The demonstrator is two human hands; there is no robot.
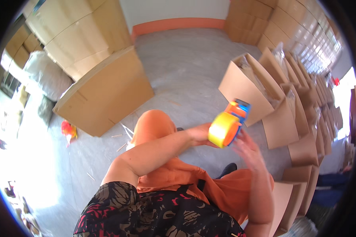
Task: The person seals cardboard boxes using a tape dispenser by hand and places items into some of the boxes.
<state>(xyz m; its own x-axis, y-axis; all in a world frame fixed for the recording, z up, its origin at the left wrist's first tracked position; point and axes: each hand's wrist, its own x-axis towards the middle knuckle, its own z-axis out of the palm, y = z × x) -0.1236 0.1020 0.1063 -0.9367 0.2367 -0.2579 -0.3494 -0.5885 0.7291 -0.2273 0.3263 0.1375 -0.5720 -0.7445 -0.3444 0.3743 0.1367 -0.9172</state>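
Note:
A tape dispenser (239, 110) with blue and orange parts carries a large roll of yellow tape (222, 129). My left hand (201, 134) grips it from the left side, its fingers partly hidden behind the roll. Close to the dispenser's lower right edge is my right hand (249, 150), blurred, with its fingers apart. Whether those fingertips touch the dispenser is unclear. Both hands are above the floor, between my knees and the open cartons on the right.
An open cardboard carton (249, 86) with plastic wrapping inside heads rows of similar cartons. A large carton (106, 94) lies on the grey floor (178, 65) at left. Stacked cartons (74, 32) line the back left. A red and yellow packet (68, 130) lies nearby.

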